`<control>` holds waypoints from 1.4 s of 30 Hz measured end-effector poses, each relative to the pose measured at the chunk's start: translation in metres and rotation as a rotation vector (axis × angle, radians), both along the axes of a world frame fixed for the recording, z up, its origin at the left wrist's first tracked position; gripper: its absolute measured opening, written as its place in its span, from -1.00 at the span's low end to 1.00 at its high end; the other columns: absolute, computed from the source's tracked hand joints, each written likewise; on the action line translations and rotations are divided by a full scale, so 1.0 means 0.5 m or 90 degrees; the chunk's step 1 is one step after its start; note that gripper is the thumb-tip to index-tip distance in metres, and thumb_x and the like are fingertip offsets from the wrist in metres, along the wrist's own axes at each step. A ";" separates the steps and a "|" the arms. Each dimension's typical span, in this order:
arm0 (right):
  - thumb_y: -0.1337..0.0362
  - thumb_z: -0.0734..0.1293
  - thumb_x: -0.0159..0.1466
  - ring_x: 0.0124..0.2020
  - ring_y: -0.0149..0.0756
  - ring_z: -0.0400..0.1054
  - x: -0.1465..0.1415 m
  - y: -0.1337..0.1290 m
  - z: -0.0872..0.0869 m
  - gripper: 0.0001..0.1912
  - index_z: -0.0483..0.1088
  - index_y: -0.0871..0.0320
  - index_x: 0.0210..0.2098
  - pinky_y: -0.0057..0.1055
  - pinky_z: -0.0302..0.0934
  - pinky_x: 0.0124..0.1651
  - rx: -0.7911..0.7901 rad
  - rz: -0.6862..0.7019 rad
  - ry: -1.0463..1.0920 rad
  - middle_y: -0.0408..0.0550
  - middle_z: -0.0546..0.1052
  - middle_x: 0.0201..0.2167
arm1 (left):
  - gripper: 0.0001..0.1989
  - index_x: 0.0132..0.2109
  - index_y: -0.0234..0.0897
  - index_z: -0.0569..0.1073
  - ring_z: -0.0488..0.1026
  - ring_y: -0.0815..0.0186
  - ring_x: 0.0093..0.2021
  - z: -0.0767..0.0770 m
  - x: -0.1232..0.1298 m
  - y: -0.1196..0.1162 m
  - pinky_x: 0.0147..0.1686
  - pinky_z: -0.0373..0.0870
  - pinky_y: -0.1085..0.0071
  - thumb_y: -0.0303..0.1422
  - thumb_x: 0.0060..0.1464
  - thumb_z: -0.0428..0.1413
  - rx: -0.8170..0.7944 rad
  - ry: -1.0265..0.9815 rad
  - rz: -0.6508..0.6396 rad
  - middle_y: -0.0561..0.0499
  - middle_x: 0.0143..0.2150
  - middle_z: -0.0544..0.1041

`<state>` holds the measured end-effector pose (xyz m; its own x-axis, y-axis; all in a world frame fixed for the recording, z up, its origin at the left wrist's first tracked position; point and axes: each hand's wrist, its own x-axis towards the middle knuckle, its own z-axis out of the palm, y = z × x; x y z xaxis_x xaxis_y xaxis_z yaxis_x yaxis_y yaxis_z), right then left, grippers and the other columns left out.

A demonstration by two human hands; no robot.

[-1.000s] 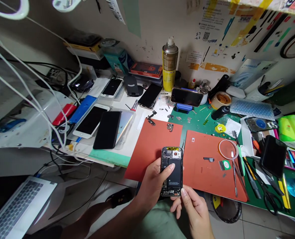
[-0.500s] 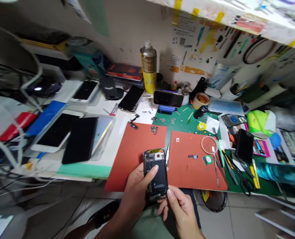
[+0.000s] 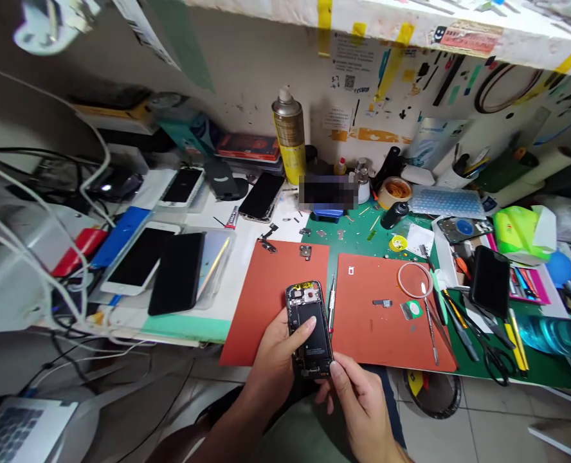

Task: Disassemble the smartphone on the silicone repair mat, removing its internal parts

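Observation:
An opened smartphone (image 3: 317, 342), its black battery and circuit parts exposed, is tilted upright over the near edge of the bench. My left hand (image 3: 276, 347) is closed round its left side, thumb lying across the battery. At the lower right corner, my right hand (image 3: 360, 395) pinches the frame between thumb and fingers; its other fingers curl partly behind the phone. Just right of the phone, a slim metal screwdriver (image 3: 332, 302) rests between two reddish-brown mats. A small dark part (image 3: 382, 303) and a clear ring (image 3: 415, 280) lie on the right mat (image 3: 362, 341).
Several phones and screens, including a white-framed one (image 3: 138, 260), lie on the left. A yellow spray can (image 3: 290, 138) stands at the back. To the right are black scissors (image 3: 498, 366), a teal bottle (image 3: 555, 334) and a tool tray. White cables (image 3: 49, 283) hang at far left.
My view has turned slightly left, so the bench appears shifted right in the picture. Both hands keep the same hold on the phone.

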<state>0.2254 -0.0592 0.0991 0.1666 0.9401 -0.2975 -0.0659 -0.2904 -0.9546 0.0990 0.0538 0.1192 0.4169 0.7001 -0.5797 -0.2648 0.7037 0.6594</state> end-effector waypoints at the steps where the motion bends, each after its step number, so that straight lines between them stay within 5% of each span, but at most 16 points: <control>1: 0.01 0.23 0.58 -0.48 -0.33 0.48 -0.001 0.001 0.003 -0.59 0.61 0.12 0.05 -0.45 0.38 -0.36 0.032 0.010 -0.036 -0.09 0.62 -0.45 | -0.56 -0.02 -0.27 0.49 0.44 0.36 -0.51 -0.004 0.000 0.001 -0.52 0.44 0.45 -0.10 0.15 0.42 -0.002 -0.008 0.023 0.06 -0.37 0.52; 6: 0.23 0.30 0.53 -0.41 -0.26 0.57 -0.015 0.011 0.017 -0.78 0.56 0.10 0.05 -0.41 0.44 -0.32 0.271 0.018 -0.278 -0.04 0.67 -0.33 | -0.46 0.11 -0.31 0.53 0.37 0.47 -0.46 -0.031 -0.005 0.009 -0.48 0.35 0.58 -0.21 0.07 0.50 -0.010 -0.094 0.114 0.11 -0.39 0.44; 9: 0.28 0.34 0.50 -0.43 -0.21 0.59 -0.032 0.017 0.019 -0.72 0.49 0.09 0.18 -0.36 0.47 -0.34 0.372 0.012 -0.406 -0.02 0.69 -0.33 | -0.47 0.15 -0.33 0.55 0.28 0.48 -0.48 -0.049 -0.009 0.011 -0.53 0.31 0.58 -0.14 0.17 0.44 -0.007 -0.199 0.135 0.13 -0.40 0.36; 13: 0.25 0.38 0.48 -0.36 -0.12 0.64 -0.055 0.023 0.027 -0.65 0.45 0.10 0.24 -0.29 0.49 -0.29 0.414 -0.007 -0.498 0.03 0.73 -0.26 | -0.47 0.21 -0.33 0.53 0.08 0.50 -0.54 -0.061 -0.012 0.010 -0.63 0.16 0.60 -0.09 0.26 0.36 -0.002 -0.276 0.118 0.16 -0.42 0.23; 19: 0.22 0.44 0.46 -0.37 -0.13 0.64 -0.070 0.021 0.032 -0.71 0.50 0.10 0.14 -0.30 0.48 -0.30 0.404 0.016 -0.482 0.03 0.72 -0.29 | -0.46 0.32 -0.27 0.46 0.03 0.50 -0.55 -0.060 -0.014 0.010 -0.65 0.11 0.60 -0.20 0.29 0.32 -0.007 -0.325 0.091 0.16 -0.40 0.19; 24: 0.20 0.39 0.48 -0.27 -0.17 0.66 -0.060 0.015 0.029 -0.65 0.49 0.06 0.23 -0.32 0.53 -0.19 0.323 -0.040 -0.343 0.07 0.73 -0.09 | -0.46 0.28 -0.26 0.49 0.26 0.46 -0.50 -0.047 -0.017 0.012 -0.51 0.32 0.54 -0.16 0.26 0.34 0.015 -0.251 0.111 0.13 -0.39 0.33; 28: 0.05 0.27 0.56 -0.50 -0.29 0.52 -0.030 0.017 0.015 -0.59 0.54 0.09 0.25 -0.39 0.44 -0.37 0.095 -0.061 -0.037 -0.04 0.69 -0.40 | -0.45 0.14 -0.36 0.55 0.59 0.19 -0.22 -0.014 -0.018 0.015 -0.19 0.57 0.30 0.01 0.26 0.30 -0.026 -0.108 0.109 -0.14 -0.17 0.62; 32: -0.19 0.33 0.47 -0.59 -0.30 0.39 -0.008 0.018 -0.005 -0.32 0.53 0.26 0.26 -0.37 0.31 -0.46 -0.053 -0.094 0.191 0.02 0.65 -0.52 | -0.46 0.19 -0.34 0.53 0.65 0.09 -0.18 0.020 -0.010 0.012 -0.19 0.59 0.25 -0.05 0.25 0.30 0.005 -0.057 0.064 -0.26 -0.02 0.69; 42: -0.16 0.37 0.45 -0.48 -0.27 0.48 -0.009 -0.011 -0.031 -0.42 0.62 0.18 0.16 -0.35 0.38 -0.31 -0.053 -0.102 0.182 0.03 0.68 -0.45 | -0.54 -0.01 -0.33 0.60 0.58 0.23 -0.32 0.012 -0.001 -0.011 -0.33 0.56 0.37 -0.03 0.17 0.38 0.091 0.100 0.006 -0.18 -0.11 0.70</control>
<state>0.2207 -0.0646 0.0836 0.2090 0.8793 -0.4279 -0.3785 -0.3308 -0.8645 0.0984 0.0483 0.1250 0.3225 0.7835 -0.5312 -0.1562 0.5975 0.7865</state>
